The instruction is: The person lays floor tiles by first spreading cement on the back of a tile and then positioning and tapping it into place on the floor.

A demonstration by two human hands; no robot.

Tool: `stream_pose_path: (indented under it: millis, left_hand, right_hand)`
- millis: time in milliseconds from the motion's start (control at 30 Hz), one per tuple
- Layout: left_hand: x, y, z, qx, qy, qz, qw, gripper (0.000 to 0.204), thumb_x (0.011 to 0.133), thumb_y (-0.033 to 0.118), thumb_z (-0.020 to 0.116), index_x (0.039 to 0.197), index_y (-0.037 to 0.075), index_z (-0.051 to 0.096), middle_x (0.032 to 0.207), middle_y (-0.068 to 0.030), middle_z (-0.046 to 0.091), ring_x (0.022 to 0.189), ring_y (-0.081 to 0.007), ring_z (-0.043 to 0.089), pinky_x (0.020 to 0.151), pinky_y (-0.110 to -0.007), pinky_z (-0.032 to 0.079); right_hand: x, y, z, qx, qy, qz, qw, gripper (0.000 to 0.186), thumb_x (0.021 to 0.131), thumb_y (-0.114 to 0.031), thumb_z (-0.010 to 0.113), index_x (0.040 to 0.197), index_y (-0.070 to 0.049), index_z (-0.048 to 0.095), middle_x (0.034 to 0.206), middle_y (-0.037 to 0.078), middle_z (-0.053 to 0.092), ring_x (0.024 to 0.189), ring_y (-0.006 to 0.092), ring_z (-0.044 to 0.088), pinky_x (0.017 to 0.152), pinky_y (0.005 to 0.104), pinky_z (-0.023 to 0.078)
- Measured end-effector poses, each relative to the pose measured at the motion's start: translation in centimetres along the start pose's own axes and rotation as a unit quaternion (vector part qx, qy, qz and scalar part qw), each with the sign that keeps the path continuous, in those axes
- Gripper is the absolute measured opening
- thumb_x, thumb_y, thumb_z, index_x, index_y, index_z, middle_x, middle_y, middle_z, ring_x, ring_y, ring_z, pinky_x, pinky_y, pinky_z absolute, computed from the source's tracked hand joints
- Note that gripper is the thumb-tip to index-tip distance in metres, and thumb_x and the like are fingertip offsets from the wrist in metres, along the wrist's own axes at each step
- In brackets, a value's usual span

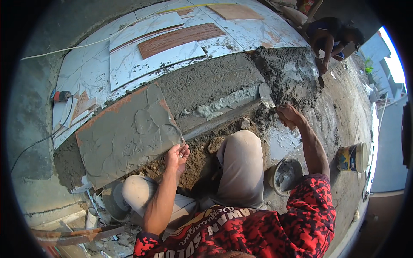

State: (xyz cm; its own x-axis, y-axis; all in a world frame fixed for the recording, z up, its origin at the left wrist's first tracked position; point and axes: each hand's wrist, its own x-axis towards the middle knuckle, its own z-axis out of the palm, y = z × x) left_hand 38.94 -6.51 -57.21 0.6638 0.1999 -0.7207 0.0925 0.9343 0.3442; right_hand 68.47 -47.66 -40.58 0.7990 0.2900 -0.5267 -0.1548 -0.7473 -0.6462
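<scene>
The mortar-coated tile point(120, 137) lies in front of the left knee; the left hand point(177, 158) is at its near right corner, fingers curled, but I cannot tell if they pinch it. Right of this tile is the mortar bed point(202, 81), where the wet ridge point(232, 101) should be spread evenly, blade kept low. Farther right, the right hand point(289, 116) grips the trowel point(266, 95). Still farther from the tile, a bucket point(272, 177) contains grey cement mix point(287, 175); the labelled pail point(347, 158) hides its inside.

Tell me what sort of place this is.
Probably a construction site: a rectangular reddish tile coated in grey mortar, white marble-patterned tiles, and a round bucket with grey mix inside.
</scene>
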Motion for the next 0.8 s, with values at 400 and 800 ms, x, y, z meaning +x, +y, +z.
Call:
stream_pose_path:
  millis: [400, 800]
  left_hand:
    - [-2.4, -1.8, 1.4, -0.026, -0.020, 0.104, 0.994, 0.027, 0.099, 0.021, 0.047, 0.110, -0.003, 0.049, 0.121, -0.0205, 0.056, 0.115, -0.0322, 0.055, 0.097, -0.042, 0.047]
    - [-7.1, -2.4, 0.7, -0.029, -0.101, 0.178, 0.978, 0.018, 0.097, 0.014, 0.051, 0.100, -0.002, 0.057, 0.111, -0.0205, 0.062, 0.108, -0.0331, 0.061, 0.094, -0.043, 0.051]
  right_hand:
    - [-1.9, -9.9, 7.0, -0.077, -0.255, -0.041, 0.963, 0.039, 0.095, -0.028, 0.046, 0.125, -0.003, 0.052, 0.068, 0.007, 0.059, 0.048, 0.0142, 0.053, 0.040, 0.0285, 0.045]
    - [-6.7, -13.0, 10.3, 0.036, -0.217, 0.060, 0.974, 0.032, 0.097, -0.032, 0.044, 0.092, -0.002, 0.053, 0.068, 0.008, 0.056, 0.049, 0.0153, 0.054, 0.039, 0.0305, 0.045]
